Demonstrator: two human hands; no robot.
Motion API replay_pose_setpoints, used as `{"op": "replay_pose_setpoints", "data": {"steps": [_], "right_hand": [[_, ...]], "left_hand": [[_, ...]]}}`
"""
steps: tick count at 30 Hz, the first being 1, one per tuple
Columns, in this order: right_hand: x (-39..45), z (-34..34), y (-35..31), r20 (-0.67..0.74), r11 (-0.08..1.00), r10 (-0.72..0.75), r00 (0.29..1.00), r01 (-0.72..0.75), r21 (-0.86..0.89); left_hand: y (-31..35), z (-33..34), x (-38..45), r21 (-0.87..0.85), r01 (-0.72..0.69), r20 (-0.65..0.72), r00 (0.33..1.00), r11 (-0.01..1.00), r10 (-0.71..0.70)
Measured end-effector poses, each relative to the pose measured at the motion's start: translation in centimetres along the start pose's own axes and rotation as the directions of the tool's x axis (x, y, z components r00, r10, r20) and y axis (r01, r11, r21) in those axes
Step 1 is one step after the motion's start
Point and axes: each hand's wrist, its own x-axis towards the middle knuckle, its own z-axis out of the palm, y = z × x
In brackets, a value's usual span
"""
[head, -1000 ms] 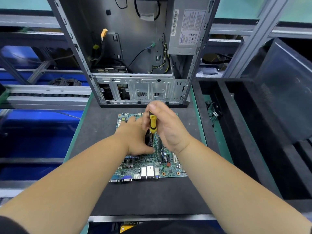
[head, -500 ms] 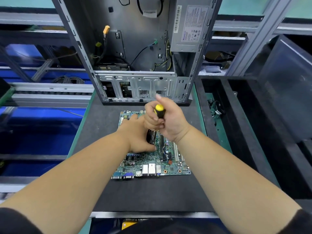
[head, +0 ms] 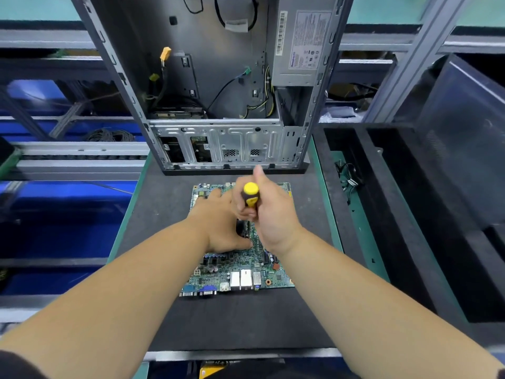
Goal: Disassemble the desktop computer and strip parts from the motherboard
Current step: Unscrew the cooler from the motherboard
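Observation:
A green motherboard [head: 240,272] lies flat on the dark mat, its port row facing me. My left hand [head: 218,222] rests on the board's middle, fingers spread flat over a black part that is mostly hidden beneath it. My right hand [head: 269,214] grips a screwdriver [head: 250,196] with a yellow and black handle, held upright with the shaft pointing down at the board beside my left thumb. The tip is hidden between the hands. Behind the board stands the open grey computer case [head: 218,143] with its power supply [head: 300,45] still inside.
The dark mat [head: 232,324] sits on a green-edged bench. Loose cables hang inside the case. A black bin [head: 410,214] stands to the right with a small cable bundle [head: 348,177] beside it. Blue crates and a metal rail lie to the left.
My right hand has turned and lifted slightly, so the screwdriver's yellow cap now faces up toward me. The left hand stays on the board.

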Motion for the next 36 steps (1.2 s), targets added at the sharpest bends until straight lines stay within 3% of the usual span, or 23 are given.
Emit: {"op": "replay_pose_setpoints", "data": {"steps": [4, 11, 15, 21, 23, 25, 26, 28, 30, 32, 36], "right_hand": [[0.2, 0.2, -0.4, 0.079, 0.999, 0.027, 0.997, -0.024, -0.045], [-0.1, -1.4, -0.7, -0.091, 0.998, -0.011, 0.996, 0.005, -0.063], [0.1, -1.4, -0.8, -0.119, 0.997, -0.056, 0.991, 0.061, 0.038], [0.4, -0.8, -1.1, 0.059, 1.0, -0.002, 0.998, 0.002, 0.0], [0.6, -0.9, -1.6, 0.038, 1.0, -0.03, 0.999, 0.03, 0.0], [0.9, -1.1, -2.6, -0.012, 0.995, -0.09, 0.996, 0.09, 0.036], [1.2, -1.2, -3.2, -0.033, 0.991, -0.118, 0.992, 0.12, 0.061], [1.8, -1.2, -4.1, -0.057, 0.979, -0.16, 0.985, 0.166, 0.116], [2.5, -0.9, -4.4, -0.066, 0.969, -0.173, 0.983, 0.182, 0.165], [3.2, -0.2, -4.3, -0.059, 0.966, -0.169, 0.984, 0.177, 0.186], [4.8, 2.0, -3.2, -0.015, 0.966, -0.164, 0.986, 0.163, 0.202]], "left_hand": [[0.0, 0.2, -0.2, 0.037, 0.001, -0.023, 1.0, 0.999, 0.0], [-0.6, 1.3, 0.6, 0.107, 0.015, -0.017, 1.0, 0.994, -0.014], [-0.5, 1.2, 0.5, 0.066, 0.007, -0.005, 1.0, 0.998, -0.006], [-0.8, 0.7, 0.3, 0.036, -0.011, 0.009, 1.0, 0.999, 0.01], [-1.5, 0.2, -0.3, -0.096, -0.08, -0.008, 0.997, 0.992, 0.079], [-2.5, 0.0, -1.0, -0.394, -0.137, -0.128, 0.987, 0.909, 0.093], [-3.2, 0.2, -1.4, -0.523, -0.143, -0.209, 0.977, 0.84, 0.037], [-4.5, 1.1, -1.8, -0.707, -0.122, -0.32, 0.934, 0.696, -0.161], [-5.6, 2.3, -2.2, -0.851, -0.07, -0.292, 0.887, 0.521, -0.357], [-6.3, 3.7, -2.6, -0.911, -0.015, -0.213, 0.872, 0.412, -0.44], [-7.1, 5.3, -2.8, -0.93, -0.027, -0.196, 0.88, 0.367, -0.433]]}}
